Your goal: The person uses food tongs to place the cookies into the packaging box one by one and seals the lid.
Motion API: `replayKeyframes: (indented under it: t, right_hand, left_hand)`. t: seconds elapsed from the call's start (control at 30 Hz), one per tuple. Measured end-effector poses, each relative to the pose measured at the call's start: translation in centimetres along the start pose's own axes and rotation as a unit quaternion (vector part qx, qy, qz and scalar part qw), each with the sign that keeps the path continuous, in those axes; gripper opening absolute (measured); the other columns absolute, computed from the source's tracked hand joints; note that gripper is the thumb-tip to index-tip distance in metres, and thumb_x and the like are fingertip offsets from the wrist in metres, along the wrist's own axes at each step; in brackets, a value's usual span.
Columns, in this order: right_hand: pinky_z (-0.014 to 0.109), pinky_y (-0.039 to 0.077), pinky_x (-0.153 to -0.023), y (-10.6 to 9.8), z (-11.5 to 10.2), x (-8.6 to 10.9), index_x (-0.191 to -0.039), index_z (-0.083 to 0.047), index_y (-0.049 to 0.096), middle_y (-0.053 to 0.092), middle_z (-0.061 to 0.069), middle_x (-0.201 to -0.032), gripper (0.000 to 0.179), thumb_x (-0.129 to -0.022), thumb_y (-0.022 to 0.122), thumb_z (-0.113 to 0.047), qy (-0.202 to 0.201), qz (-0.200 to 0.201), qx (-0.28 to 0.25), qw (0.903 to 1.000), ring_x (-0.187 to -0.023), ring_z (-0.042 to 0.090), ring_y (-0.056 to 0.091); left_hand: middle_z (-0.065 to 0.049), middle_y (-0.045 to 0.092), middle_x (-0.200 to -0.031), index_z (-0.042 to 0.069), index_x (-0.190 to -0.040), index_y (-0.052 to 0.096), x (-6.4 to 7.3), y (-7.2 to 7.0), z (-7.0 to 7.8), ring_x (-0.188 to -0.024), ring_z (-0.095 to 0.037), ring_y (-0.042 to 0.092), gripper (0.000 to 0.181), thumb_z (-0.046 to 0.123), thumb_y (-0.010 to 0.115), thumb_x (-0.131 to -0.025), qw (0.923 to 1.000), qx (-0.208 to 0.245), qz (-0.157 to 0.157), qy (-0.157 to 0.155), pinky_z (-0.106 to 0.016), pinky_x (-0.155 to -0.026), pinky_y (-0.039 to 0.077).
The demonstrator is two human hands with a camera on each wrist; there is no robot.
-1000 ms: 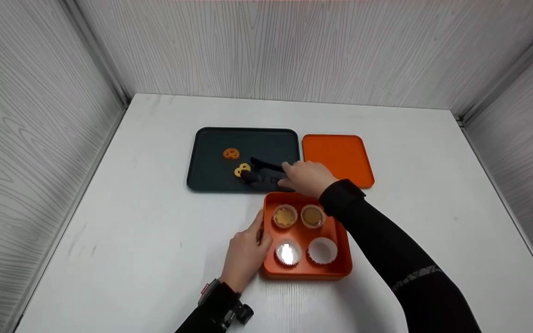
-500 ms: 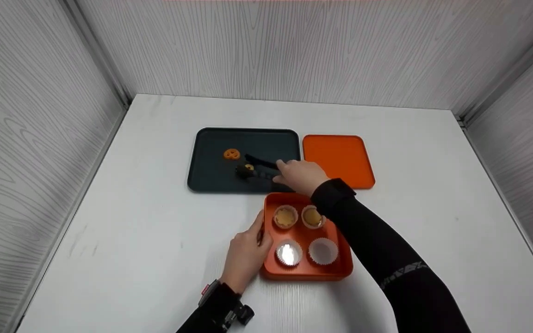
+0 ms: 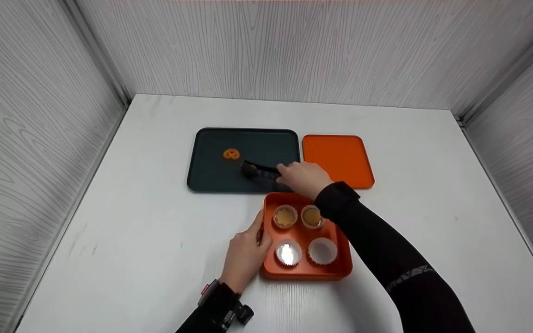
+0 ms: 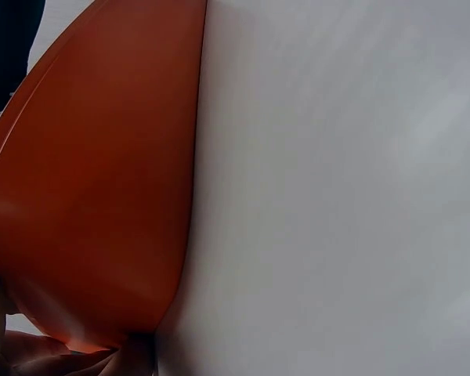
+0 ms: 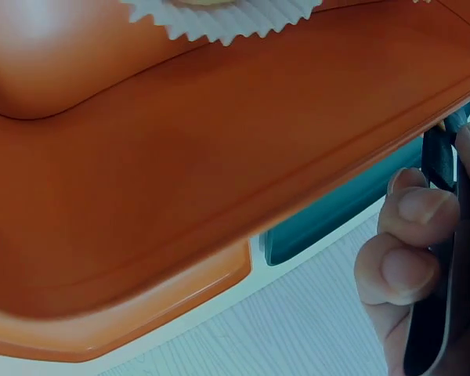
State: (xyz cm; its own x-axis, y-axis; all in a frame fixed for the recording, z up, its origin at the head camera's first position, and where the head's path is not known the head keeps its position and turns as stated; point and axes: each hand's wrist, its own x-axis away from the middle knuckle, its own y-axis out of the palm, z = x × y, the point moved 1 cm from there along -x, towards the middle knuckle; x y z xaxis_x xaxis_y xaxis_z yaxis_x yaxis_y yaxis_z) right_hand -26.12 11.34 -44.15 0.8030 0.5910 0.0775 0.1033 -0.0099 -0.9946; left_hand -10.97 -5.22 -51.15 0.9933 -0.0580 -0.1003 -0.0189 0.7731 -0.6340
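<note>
My right hand (image 3: pixel 304 177) grips black tongs (image 3: pixel 266 169) whose tips sit low over the dark green tray (image 3: pixel 206 180). Between the tips shows a sliver of a yellow pretzel-shaped piece, mostly hidden. An orange pretzel-shaped piece (image 3: pixel 231 154) lies on the same tray, up and left of the tips. My left hand (image 3: pixel 247 252) holds the left side of an orange box (image 3: pixel 307 274). Inside the box, two paper cups at the back hold yellowish-brown pieces (image 3: pixel 285 216); the two front cups (image 3: pixel 323 251) are white and bare inside. Curled fingers (image 5: pixel 407 270) around the tongs show in the right wrist view.
A flat orange tray (image 3: pixel 338 155) lies right of the green tray, partly behind my right hand. My right sleeve (image 3: pixel 377 236) passes over the box's right side. Pale wood-grain panels (image 3: pixel 266 51) stand at the back and both sides of the white table (image 3: pixel 132 208).
The tongs have closed around the yellow piece, which showed in full a second ago. My right hand shifted slightly left, then a little back. The left hand and box have stayed put.
</note>
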Motion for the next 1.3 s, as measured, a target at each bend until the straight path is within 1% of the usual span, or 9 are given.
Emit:
replayKeyframes:
  t: [0.33, 0.6, 0.73, 0.83, 0.9, 0.97, 1.03, 1.13, 1.3]
  right_hand:
    - [0.036, 0.059, -0.077, -0.1, 0.8, 0.9, -0.129, -0.008, 0.066, 0.072, 0.010, -0.091, 0.030, -0.104, 0.059, -0.024, 0.003, -0.009, -0.065, 0.9979, -0.079, 0.026, 0.068]
    - [0.040, 0.056, -0.091, -0.2, 2.3, 2.2, -0.142, -0.007, 0.060, 0.073, 0.013, -0.115, 0.041, -0.106, 0.055, -0.027, 0.039, -0.029, -0.154, 0.9869, -0.097, 0.027, 0.071]
    - [0.041, 0.054, -0.095, -0.2, 3.3, 3.1, -0.144, -0.006, 0.059, 0.072, 0.014, -0.121, 0.043, -0.106, 0.055, -0.027, 0.050, -0.022, -0.174, 0.9832, -0.104, 0.027, 0.070]
    - [0.039, 0.056, -0.088, -0.2, 4.0, 3.8, -0.134, -0.005, 0.065, 0.073, 0.015, -0.109, 0.035, -0.106, 0.056, -0.024, 0.040, -0.010, -0.187, 0.9815, -0.093, 0.026, 0.069]
    - [0.035, 0.055, -0.077, -0.3, 4.5, 4.3, -0.121, -0.006, 0.069, 0.071, 0.013, -0.094, 0.026, -0.106, 0.056, -0.022, 0.033, -0.003, -0.197, 0.9799, -0.080, 0.023, 0.064]
    - [0.033, 0.048, -0.067, -0.4, 5.0, 4.9, -0.108, -0.006, 0.068, 0.062, 0.011, -0.080, 0.019, -0.106, 0.056, -0.021, 0.030, 0.004, -0.211, 0.9771, -0.069, 0.021, 0.056]
    - [0.031, 0.043, -0.063, -0.5, 5.4, 5.6, -0.101, -0.008, 0.066, 0.055, 0.005, -0.075, 0.017, -0.105, 0.058, -0.023, 0.033, 0.012, -0.216, 0.9758, -0.065, 0.018, 0.052]
    - [0.032, 0.039, -0.060, -0.7, 6.0, 6.7, -0.097, -0.011, 0.064, 0.046, 0.001, -0.070, 0.018, -0.105, 0.059, -0.026, 0.036, 0.021, -0.212, 0.9764, -0.063, 0.019, 0.049]
    - [0.033, 0.039, -0.062, -1.0, 6.9, 8.6, -0.103, -0.009, 0.067, 0.044, -0.001, -0.070, 0.018, -0.103, 0.060, -0.025, 0.020, 0.041, -0.193, 0.9801, -0.064, 0.019, 0.048]
  left_hand:
    - [-0.001, 0.063, -0.067, 0.011, -0.153, 0.049, 0.0, -0.1, 0.0, -0.058, -0.010, 0.045, 0.057, 0.021, 0.062, -0.098, 1.0000, 0.001, -0.005, -0.005, -0.030, -0.056, 0.044]
    - [-0.006, 0.065, -0.069, 0.009, -0.154, 0.048, -0.1, 0.0, 0.0, -0.060, -0.012, 0.048, 0.059, 0.019, 0.062, -0.097, 0.9999, -0.005, -0.007, -0.009, -0.032, -0.061, 0.046]
    - [-0.001, 0.059, -0.064, 0.010, -0.154, 0.047, -0.1, 0.0, 0.1, -0.059, -0.011, 0.047, 0.059, 0.020, 0.062, -0.098, 0.9999, -0.002, -0.010, -0.013, -0.031, -0.059, 0.045]
    - [0.001, 0.058, -0.063, 0.011, -0.154, 0.047, -0.1, -0.1, 0.1, -0.059, -0.011, 0.047, 0.059, 0.021, 0.062, -0.098, 0.9999, -0.001, -0.009, -0.014, -0.031, -0.060, 0.046]
    - [0.000, 0.059, -0.064, 0.011, -0.154, 0.048, 0.0, -0.1, 0.1, -0.059, -0.010, 0.048, 0.059, 0.021, 0.062, -0.098, 0.9998, -0.001, -0.009, -0.015, -0.031, -0.062, 0.047]
    - [-0.001, 0.060, -0.065, 0.011, -0.154, 0.048, 0.0, -0.1, 0.1, -0.060, -0.010, 0.050, 0.059, 0.021, 0.062, -0.098, 0.9999, 0.000, -0.010, -0.014, -0.032, -0.063, 0.049]
    - [-0.001, 0.062, -0.066, 0.010, -0.154, 0.048, 0.0, -0.1, 0.2, -0.061, -0.010, 0.051, 0.058, 0.021, 0.062, -0.098, 0.9998, 0.000, -0.011, -0.016, -0.032, -0.064, 0.050]
    - [-0.001, 0.063, -0.067, 0.011, -0.154, 0.047, -0.1, 0.0, 0.2, -0.062, -0.010, 0.052, 0.058, 0.022, 0.061, -0.099, 0.9997, 0.003, -0.014, -0.022, -0.032, -0.067, 0.052]
    - [0.001, 0.060, -0.066, 0.010, -0.154, 0.048, -0.1, 0.0, 0.2, -0.061, -0.010, 0.049, 0.058, 0.021, 0.061, -0.098, 0.9997, 0.004, -0.013, -0.021, -0.030, -0.064, 0.049]
